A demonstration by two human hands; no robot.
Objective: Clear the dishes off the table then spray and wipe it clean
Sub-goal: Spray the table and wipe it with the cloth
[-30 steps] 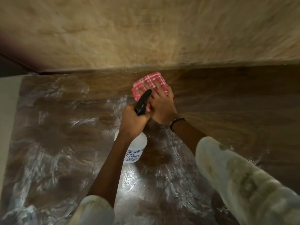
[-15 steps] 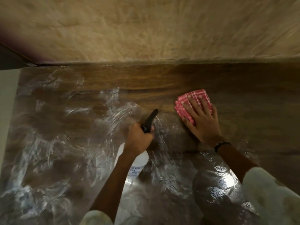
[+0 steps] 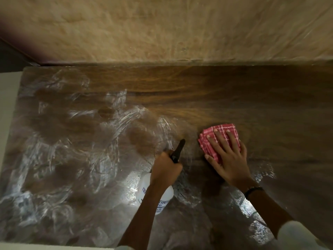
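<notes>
Wiping step — right hand (image 3: 228,160) presses flat on the cloth (image 3: 219,139), left hand (image 3: 164,169) grips the spray bottle (image 3: 158,193) — the dry worktop (image 3: 234,98) probably needs spraying next.

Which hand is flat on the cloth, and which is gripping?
The right hand lies flat, fingers spread, pressing the red checked cloth onto the table. The left hand is curled round the spray bottle.

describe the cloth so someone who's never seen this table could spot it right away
Start at the brown wooden table that runs along the tan wall. On its drier right part, the right hand presses flat on a folded cloth. It is the only red and white checked thing there; the spray bottle in the left hand is white with a black nozzle.
</notes>
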